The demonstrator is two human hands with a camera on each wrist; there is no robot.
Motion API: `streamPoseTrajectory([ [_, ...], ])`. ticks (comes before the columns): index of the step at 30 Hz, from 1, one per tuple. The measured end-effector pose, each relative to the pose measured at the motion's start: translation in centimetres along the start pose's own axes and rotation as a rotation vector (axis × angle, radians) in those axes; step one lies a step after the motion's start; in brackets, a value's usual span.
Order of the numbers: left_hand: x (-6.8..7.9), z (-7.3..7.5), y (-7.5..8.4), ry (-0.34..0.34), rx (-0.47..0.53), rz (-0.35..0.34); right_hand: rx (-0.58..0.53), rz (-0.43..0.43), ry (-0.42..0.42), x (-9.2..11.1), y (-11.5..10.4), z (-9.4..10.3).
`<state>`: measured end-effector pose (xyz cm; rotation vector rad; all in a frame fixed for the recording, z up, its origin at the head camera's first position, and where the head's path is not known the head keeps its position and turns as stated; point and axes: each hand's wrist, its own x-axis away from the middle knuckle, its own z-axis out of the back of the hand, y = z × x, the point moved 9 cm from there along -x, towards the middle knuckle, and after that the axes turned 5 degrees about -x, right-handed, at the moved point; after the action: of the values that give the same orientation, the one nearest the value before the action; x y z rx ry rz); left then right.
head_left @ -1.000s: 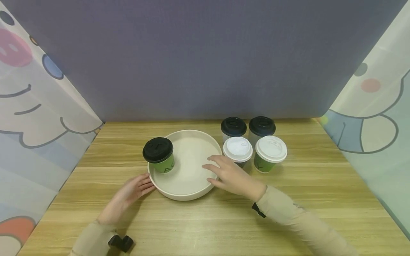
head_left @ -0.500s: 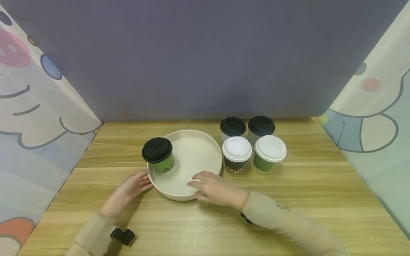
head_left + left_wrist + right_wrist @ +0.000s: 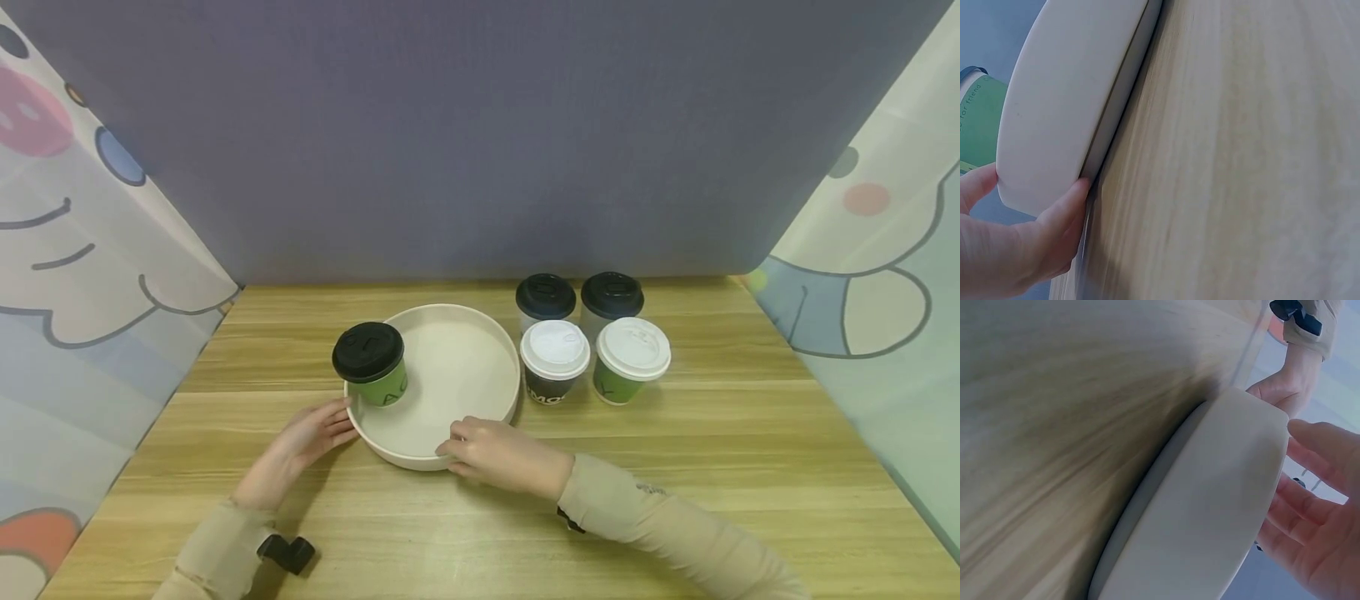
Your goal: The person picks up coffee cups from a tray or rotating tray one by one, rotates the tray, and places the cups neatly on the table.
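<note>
A round cream tray (image 3: 457, 367) with a raised rim lies on the wooden table. Inside its left edge stands a green paper coffee cup (image 3: 381, 385) with a black lid. My left hand (image 3: 303, 442) holds the tray's left side; the left wrist view has one digit at the rim and others by the base. At the front right, my right hand (image 3: 498, 454) is at the rim, its fingers bent over the edge. The right wrist view shows the thumb (image 3: 1313, 431) against the rim and the other fingers beyond it.
Right of the tray stand a dark cup (image 3: 551, 385) and a green cup (image 3: 618, 385), both white-lidded. Behind them are two black-lidded cups (image 3: 546, 297). A grey panel (image 3: 480, 142) closes off the back; printed curtains (image 3: 877, 317) hang at the sides.
My right hand has moved left and toward me, from over the tray's right side to its front-right rim, where its fingers have bent. The left hand, tray and cups stay nearly still.
</note>
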<state>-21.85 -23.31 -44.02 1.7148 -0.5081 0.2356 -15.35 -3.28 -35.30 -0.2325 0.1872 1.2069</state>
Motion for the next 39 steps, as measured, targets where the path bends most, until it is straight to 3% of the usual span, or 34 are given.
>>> streamPoseTrajectory([
  [9, 0.3, -0.2, -0.4, 0.005, -0.025, 0.004, 0.047, -0.001, 0.008, 0.3, 0.2, 0.3],
  [21, 1.3, -1.4, -1.2, -0.058, -0.043, 0.0, 0.012, -0.039, 0.025, 1.6, 1.5, 0.9],
  [28, 1.8, -2.5, -1.6, -0.097, -0.005, -0.017, -0.004, -0.074, 0.079, 2.4, 2.5, 1.3],
  [39, 2.7, -3.6, -2.5, -0.042, 0.022, -0.023, -0.032, -0.118, 0.091, 3.4, 4.1, 1.6],
])
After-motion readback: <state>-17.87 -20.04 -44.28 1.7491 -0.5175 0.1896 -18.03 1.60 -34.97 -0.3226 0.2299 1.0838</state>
